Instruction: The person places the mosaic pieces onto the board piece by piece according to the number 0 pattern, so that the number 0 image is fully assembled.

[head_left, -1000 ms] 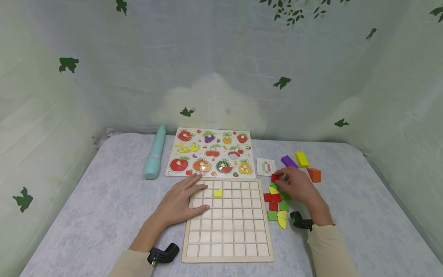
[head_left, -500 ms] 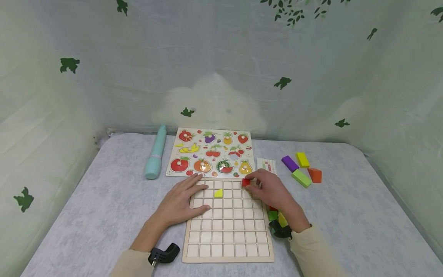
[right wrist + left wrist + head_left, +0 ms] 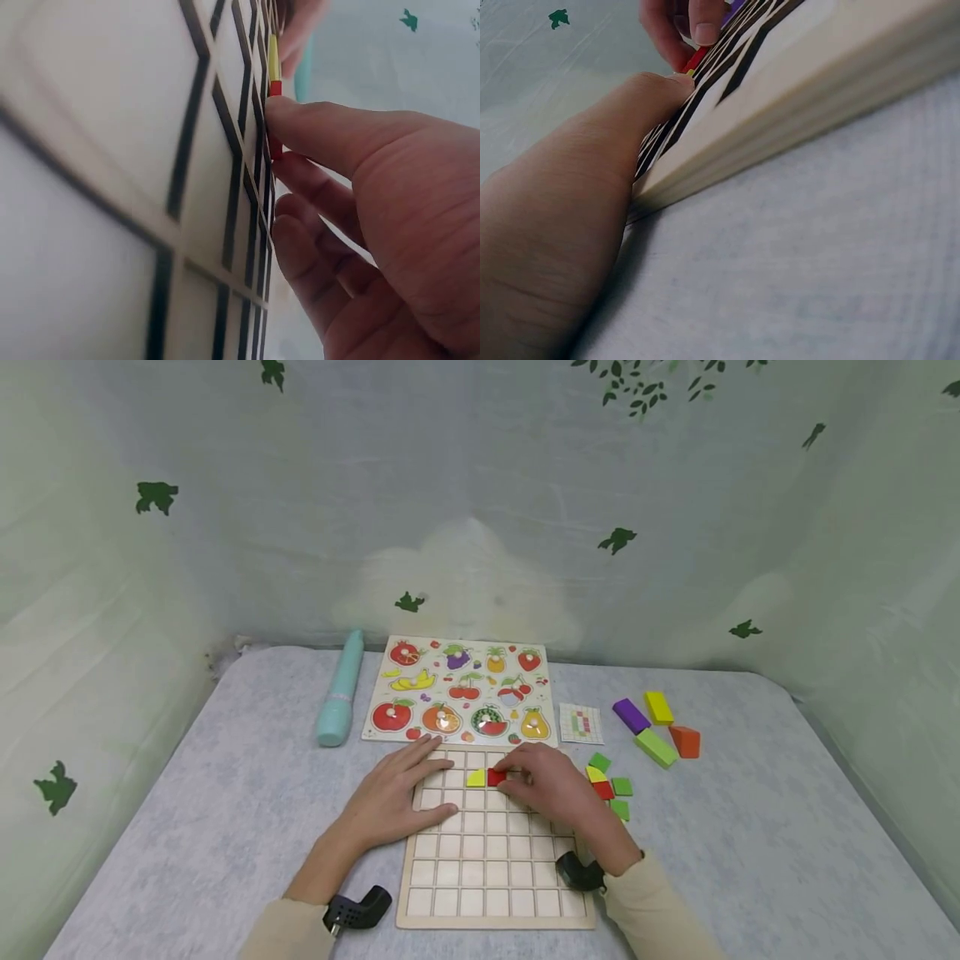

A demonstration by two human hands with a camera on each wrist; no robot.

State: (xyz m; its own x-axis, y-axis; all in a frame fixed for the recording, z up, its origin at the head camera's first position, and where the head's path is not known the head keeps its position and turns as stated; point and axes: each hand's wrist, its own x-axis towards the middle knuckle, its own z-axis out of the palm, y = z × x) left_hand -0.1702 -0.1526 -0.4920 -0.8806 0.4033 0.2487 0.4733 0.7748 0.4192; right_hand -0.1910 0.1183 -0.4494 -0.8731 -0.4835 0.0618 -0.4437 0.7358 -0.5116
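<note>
A wooden grid board (image 3: 495, 893) lies on the grey table in front of me. My left hand (image 3: 397, 793) rests flat on its left edge, fingers straight. My right hand (image 3: 536, 785) pinches a small red tile (image 3: 496, 777) and holds it on the board's second row, right beside a yellow tile (image 3: 475, 777) that sits in a cell. In the right wrist view the red tile (image 3: 274, 120) shows at my fingertips (image 3: 281, 112) against the board (image 3: 97, 150). In the left wrist view the board's edge (image 3: 795, 112) runs past my left hand (image 3: 562, 225), with the right hand's fingertips (image 3: 705, 30) beyond.
Loose green, red and yellow tiles (image 3: 609, 783) lie right of the board. Behind them are a small pattern card (image 3: 581, 723) and purple, yellow, green and orange blocks (image 3: 656, 727). A fruit puzzle board (image 3: 461, 689) and a teal tube (image 3: 339, 689) lie at the back.
My right hand took a red tile from the pile at the right and carried it left over the board to beside the yellow tile. The left hand stayed put.
</note>
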